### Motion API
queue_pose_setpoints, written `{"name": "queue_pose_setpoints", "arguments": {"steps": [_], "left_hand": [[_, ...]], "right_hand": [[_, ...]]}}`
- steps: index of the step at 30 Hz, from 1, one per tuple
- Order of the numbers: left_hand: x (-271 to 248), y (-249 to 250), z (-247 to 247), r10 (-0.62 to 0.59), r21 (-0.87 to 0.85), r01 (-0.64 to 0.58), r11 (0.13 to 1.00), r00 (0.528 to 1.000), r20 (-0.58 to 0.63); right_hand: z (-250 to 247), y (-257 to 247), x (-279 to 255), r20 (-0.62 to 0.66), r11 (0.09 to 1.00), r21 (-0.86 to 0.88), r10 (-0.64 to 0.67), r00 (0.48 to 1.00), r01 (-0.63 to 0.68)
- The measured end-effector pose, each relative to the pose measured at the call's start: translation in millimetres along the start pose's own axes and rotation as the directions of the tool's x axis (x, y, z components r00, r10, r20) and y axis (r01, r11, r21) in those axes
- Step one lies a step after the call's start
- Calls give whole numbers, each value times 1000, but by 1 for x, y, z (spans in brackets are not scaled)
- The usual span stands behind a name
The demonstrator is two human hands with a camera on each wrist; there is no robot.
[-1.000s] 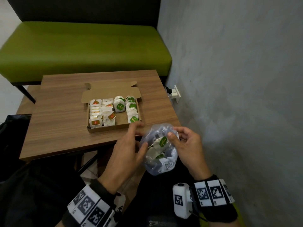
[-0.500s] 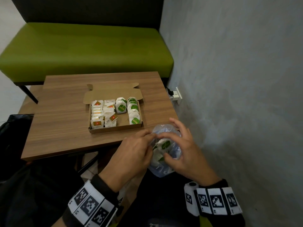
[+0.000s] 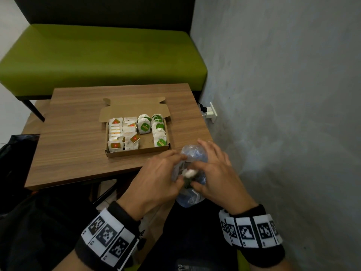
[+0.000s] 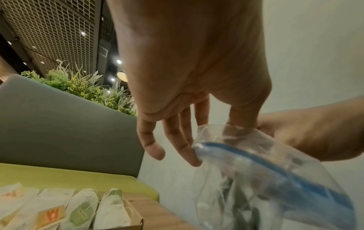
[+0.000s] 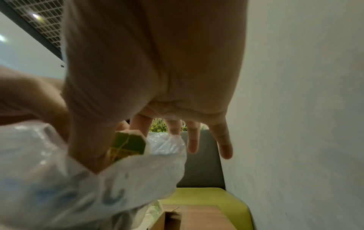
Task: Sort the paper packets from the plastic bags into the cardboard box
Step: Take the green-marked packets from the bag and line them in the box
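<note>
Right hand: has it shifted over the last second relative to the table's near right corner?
Yes. The right hand moved up toward the table corner, closing over the plastic bag.

Café or lounge seating corner, green bench [image 3: 101,55], wooden table [image 3: 78,145] (planter [image 4: 82,87] behind)

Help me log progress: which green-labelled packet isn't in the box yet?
The green-labelled packet pinched by the right hand inside the plastic bag; the other green ones stand in the cardboard box.
</note>
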State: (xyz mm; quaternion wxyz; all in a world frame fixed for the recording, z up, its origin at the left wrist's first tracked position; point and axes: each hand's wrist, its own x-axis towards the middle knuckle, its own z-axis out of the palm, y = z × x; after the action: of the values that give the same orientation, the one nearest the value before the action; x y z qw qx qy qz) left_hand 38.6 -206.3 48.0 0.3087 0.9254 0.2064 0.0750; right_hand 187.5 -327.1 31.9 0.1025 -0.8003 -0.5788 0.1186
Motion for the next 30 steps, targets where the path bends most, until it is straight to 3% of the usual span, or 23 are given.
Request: {"name": "queue_pose_setpoints", "arguments": {"steps": [11, 16, 20, 26, 30], "left_hand": [[5, -3, -3, 25, -26, -24, 999, 998, 49], [11, -8, -5, 23, -24, -21, 999, 996, 82], [17, -9, -7, 36, -36, -33, 999, 994, 106], [25, -20, -10, 2, -89, 8, 996, 995, 104], [35, -25, -14, -68, -167, 89, 982, 990, 126]], "right_hand": [[2, -3, 15, 74, 989, -147, 8, 997, 3], [2, 0, 18, -55, 995, -39, -89, 995, 87], [3, 5, 23, -56, 996, -8, -84, 995, 83], [5, 15, 27, -248, 985, 98, -111, 962, 139], [6, 16, 32, -215, 975, 92, -178, 960, 201]]}}
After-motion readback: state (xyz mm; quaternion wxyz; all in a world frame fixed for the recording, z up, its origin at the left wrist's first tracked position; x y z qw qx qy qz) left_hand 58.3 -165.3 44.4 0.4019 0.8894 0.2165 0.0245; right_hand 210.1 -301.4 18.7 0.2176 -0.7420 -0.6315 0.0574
